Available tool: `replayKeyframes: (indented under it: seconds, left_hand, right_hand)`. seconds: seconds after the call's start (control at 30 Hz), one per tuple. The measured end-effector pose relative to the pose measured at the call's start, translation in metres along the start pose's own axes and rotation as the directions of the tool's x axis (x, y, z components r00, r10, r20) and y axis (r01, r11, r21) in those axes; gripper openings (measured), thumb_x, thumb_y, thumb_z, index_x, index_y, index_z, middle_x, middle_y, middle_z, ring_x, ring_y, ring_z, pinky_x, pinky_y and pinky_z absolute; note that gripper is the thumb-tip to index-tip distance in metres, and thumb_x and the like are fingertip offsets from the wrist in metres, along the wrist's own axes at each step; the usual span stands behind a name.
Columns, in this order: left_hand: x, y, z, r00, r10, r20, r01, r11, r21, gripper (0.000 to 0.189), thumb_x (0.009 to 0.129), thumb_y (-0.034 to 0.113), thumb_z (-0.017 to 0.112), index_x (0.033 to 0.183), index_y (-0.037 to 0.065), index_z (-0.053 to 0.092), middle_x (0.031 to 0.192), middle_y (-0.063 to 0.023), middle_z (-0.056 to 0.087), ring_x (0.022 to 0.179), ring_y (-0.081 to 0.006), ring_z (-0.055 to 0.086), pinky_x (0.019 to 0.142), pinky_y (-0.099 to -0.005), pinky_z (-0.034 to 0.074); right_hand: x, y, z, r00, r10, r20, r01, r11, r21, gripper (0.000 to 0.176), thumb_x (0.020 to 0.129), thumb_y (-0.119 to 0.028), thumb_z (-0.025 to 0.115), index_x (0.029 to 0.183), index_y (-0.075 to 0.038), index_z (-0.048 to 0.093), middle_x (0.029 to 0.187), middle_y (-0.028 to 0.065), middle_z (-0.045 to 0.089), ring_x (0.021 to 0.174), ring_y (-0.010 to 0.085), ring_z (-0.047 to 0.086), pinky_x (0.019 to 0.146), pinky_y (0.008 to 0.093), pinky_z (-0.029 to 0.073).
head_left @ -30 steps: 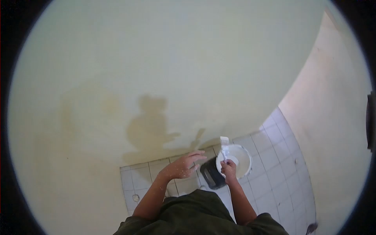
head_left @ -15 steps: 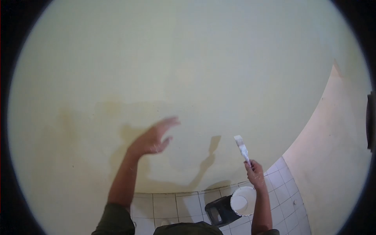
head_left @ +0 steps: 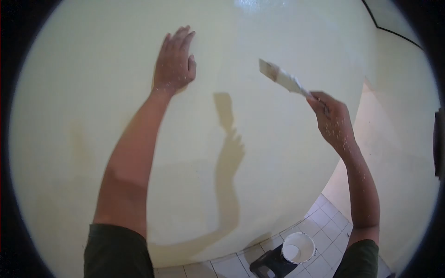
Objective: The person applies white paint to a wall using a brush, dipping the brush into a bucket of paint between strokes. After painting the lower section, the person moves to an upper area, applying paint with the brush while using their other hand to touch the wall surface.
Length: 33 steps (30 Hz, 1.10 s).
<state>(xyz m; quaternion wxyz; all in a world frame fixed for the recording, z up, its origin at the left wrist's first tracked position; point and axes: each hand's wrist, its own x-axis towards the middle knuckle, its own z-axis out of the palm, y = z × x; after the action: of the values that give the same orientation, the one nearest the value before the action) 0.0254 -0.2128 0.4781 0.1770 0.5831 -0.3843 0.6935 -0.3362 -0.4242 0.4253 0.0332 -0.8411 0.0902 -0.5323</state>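
A pale, paint-smeared paintbrush [head_left: 282, 78] is gripped by its handle in my right hand [head_left: 334, 121], bristles pointing up and to the left. Its bristle end appears apart from the light yellow wall [head_left: 278, 153], where the brush and arm cast a shadow. My left hand [head_left: 175, 62] lies flat on the wall, higher up and to the left, fingers stretched upward and holding nothing. White specks of paint dot both hands and the right forearm.
A white bucket [head_left: 298, 248] with whitish paint inside stands on a dark stool [head_left: 272, 263] at the wall's foot. White floor tiles [head_left: 320, 222] run along below. A pinkish wall section [head_left: 366, 139] is to the right, and a dark object [head_left: 438, 144] sits at the far right edge.
Both hands have risen, the left onto the wall and the right with the paintbrush, which now tilts further left. The view has tipped upward, so the bucket sits lower.
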Motion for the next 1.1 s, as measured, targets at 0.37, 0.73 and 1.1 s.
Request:
replayKeyframes:
  seconds: [0.37, 0.73, 1.1]
  left_hand:
    - [-0.011, 0.013, 0.008, 0.999, -0.044, -0.022, 0.047, 0.990, 0.136, 0.063, 0.092, 0.015, 0.051, 0.154, 0.005, 0.043, 0.161, -0.0078, 0.042, 0.152, -0.0202, 0.037, 0.130, -0.0461, 0.024]
    - [-0.018, 0.017, 0.015, 0.998, -0.038, -0.051, 0.045, 0.988, 0.149, 0.062, 0.091, 0.015, 0.051, 0.152, 0.005, 0.047, 0.159, -0.0071, 0.046, 0.150, -0.0206, 0.039, 0.129, -0.0468, 0.026]
    - [-0.018, 0.016, 0.017, 0.998, -0.020, -0.061, 0.029, 0.989, 0.143, 0.063, 0.091, 0.016, 0.052, 0.152, 0.005, 0.047, 0.159, -0.0078, 0.045, 0.152, -0.0209, 0.037, 0.128, -0.0486, 0.027]
  right_hand:
    - [0.158, -0.071, 0.010, 0.864, -0.337, -0.374, 0.168, 0.893, -0.417, 0.021, 0.098, -0.024, 0.073, 0.099, -0.004, 0.066, 0.071, 0.0133, 0.063, 0.061, 0.0299, 0.060, 0.060, 0.0435, 0.046]
    - [0.274, -0.074, 0.046, 0.824, -0.536, -0.182, 0.386, 0.768, -0.512, 0.024, 0.101, -0.019, 0.069, 0.085, -0.004, 0.062, 0.068, 0.0043, 0.062, 0.059, 0.0182, 0.055, 0.054, 0.0366, 0.045]
    - [0.197, -0.054, 0.045, 0.789, -0.586, 0.186, 0.611, 0.714, -0.342, 0.018, 0.091, -0.012, 0.075, 0.090, 0.001, 0.063, 0.073, 0.0141, 0.063, 0.063, 0.0235, 0.055, 0.061, 0.0416, 0.045]
